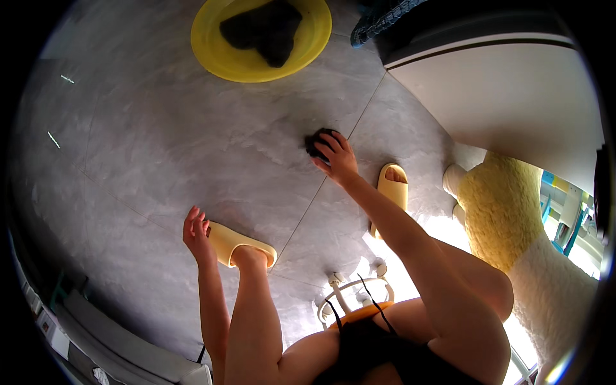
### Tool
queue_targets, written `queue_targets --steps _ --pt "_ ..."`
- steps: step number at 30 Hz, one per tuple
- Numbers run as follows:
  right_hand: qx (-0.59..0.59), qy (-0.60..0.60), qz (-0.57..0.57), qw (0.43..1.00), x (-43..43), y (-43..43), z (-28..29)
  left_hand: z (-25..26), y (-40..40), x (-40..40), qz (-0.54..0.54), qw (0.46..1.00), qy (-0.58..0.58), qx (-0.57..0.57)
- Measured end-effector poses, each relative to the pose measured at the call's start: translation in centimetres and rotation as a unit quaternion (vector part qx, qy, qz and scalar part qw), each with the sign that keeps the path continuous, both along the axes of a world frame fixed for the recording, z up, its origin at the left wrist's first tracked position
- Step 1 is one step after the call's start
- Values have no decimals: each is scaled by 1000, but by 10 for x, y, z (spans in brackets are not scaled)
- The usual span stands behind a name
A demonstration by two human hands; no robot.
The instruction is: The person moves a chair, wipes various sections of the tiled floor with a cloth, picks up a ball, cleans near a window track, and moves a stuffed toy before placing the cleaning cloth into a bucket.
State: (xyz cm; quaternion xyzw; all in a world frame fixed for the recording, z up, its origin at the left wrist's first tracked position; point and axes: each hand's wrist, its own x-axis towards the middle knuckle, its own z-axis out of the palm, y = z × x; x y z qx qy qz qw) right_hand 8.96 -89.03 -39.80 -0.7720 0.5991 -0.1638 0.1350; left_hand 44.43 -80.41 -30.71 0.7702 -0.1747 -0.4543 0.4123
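My right hand (339,161) is pressed onto a bunched black cloth (315,147) on the grey floor (159,130), its fingers curled over the top. Part of the cloth is hidden under the palm. My left hand (196,233) hangs by my left knee with fingers slightly apart and nothing in them, close to the toe of a cream slide sandal (231,240) on my left foot. Farther off, a shallow yellow basin (211,60) stands on the floor and holds a dark, crumpled cloth (264,29).
A second slide sandal (395,187) is on my right foot. I sit low on an orange-topped stool with a wheeled base (339,291). A white cabinet (500,96) and a yellow-and-white plush item (503,207) stand at right. A grey sofa-like seat (130,344) is at lower left.
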Motion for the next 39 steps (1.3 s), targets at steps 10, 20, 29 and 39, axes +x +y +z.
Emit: queue_targets --steps 10,20,29,39 --pt "0 91 -99 991 -63 23 6 -12 16 12 10 1000 8 -20" --pt "135 68 -137 979 71 149 14 -19 12 10 8 999 34 -25" --pt "277 -510 -366 727 89 14 17 -32 25 25 51 997 45 -23" --pt "104 -11 75 992 -63 -6 17 -33 19 17 26 999 40 -7"
